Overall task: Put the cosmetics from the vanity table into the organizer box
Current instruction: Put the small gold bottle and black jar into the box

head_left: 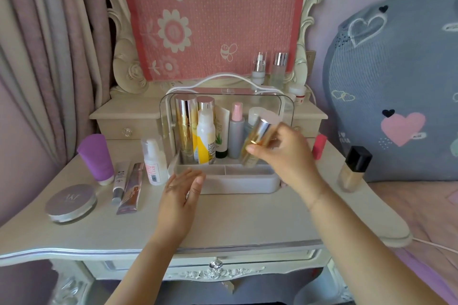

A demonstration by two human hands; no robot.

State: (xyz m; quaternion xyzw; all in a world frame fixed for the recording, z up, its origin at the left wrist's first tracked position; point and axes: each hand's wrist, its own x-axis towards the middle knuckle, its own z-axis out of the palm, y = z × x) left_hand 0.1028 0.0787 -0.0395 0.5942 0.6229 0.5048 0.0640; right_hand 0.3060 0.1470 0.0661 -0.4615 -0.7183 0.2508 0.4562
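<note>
The organizer box (238, 184) stands mid-table with a clear raised lid and a white handle; several bottles stand along its back row. My right hand (288, 156) grips a gold bottle with a shiny cap (256, 142), tilted, at the box's right side above the front tray. My left hand (182, 192) hovers open at the box's front left corner, holding nothing. Left of the box on the vanity table (235, 220) are a white pump bottle (153, 161), two slim tubes (126, 186), a purple tube (95, 157) and a round silver compact (70, 203).
A foundation bottle with a black cap (353, 168) stands at the table's right edge, a red item (319, 146) behind my right hand. Two tall bottles (269, 69) and a small jar (297, 94) sit on the rear shelf. Curtains hang left; a bed with a grey pillow lies right.
</note>
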